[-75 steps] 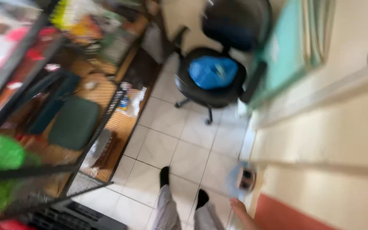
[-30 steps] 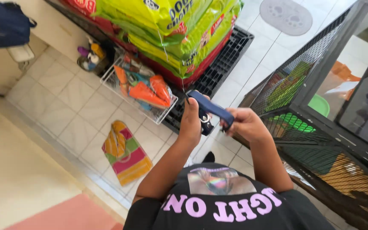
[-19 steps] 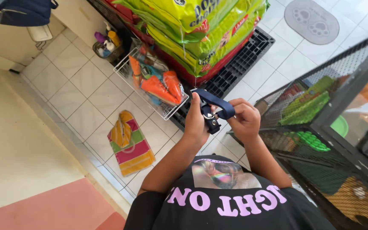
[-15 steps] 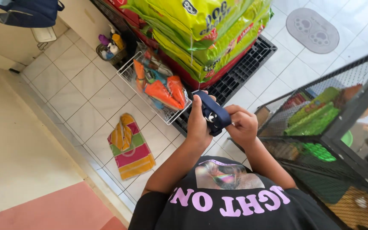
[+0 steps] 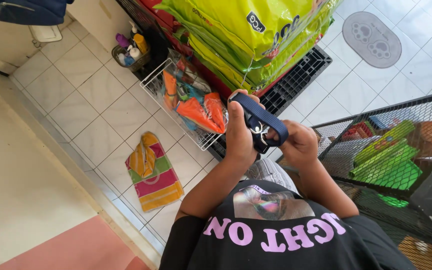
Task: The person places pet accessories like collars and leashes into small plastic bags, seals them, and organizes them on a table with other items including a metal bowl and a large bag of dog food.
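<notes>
Left hand [image 5: 239, 131] and right hand [image 5: 299, 144] both grip navy strap [image 5: 261, 116], fingers closed, above white wire basket [image 5: 152, 82].

We cannot see our left hand's [image 5: 239, 131] fingertips, curled behind the navy strap [image 5: 262, 117]. Its metal clip [image 5: 257, 131] sits half hidden between both hands. The feed sacks [image 5: 256, 35] run off the top edge, and the wire cage [image 5: 401, 165] off the right.

woven navy cloth strap [image 5: 261, 116], shiny metal clasp [image 5: 255, 129], glossy tiled floor [image 5: 81, 100].
</notes>
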